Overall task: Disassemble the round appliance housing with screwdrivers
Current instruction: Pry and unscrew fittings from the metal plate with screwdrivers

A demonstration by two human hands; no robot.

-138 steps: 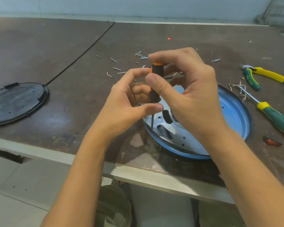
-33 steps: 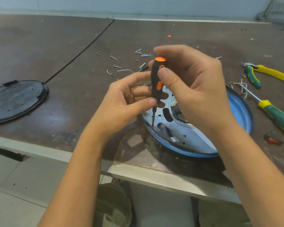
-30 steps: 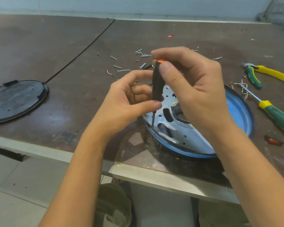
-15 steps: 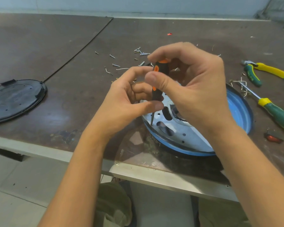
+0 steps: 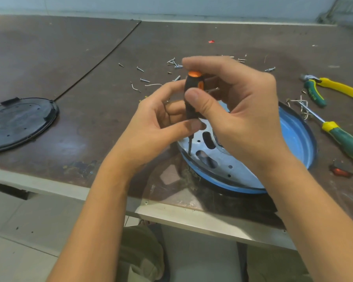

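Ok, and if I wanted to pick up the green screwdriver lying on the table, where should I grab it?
Take the green screwdriver by its thick handle, probably coming from above with your fingers across it. It lies flat on the table, and its thin metal shaft runs into a tangle of wire bits.

Two hands are in view: one left hand [image 5: 151,127] and one right hand [image 5: 243,119]. There are two screwdrivers, one black-and-orange screwdriver [image 5: 192,94] and one green-and-yellow screwdriver [image 5: 342,139]. There is one pair of pliers [image 5: 324,86], one blue round housing [image 5: 293,139], one black round cover [image 5: 18,123] and one small red part [image 5: 341,169]. The loose screws [image 5: 145,80] number at least ten; they are too small to count exactly.
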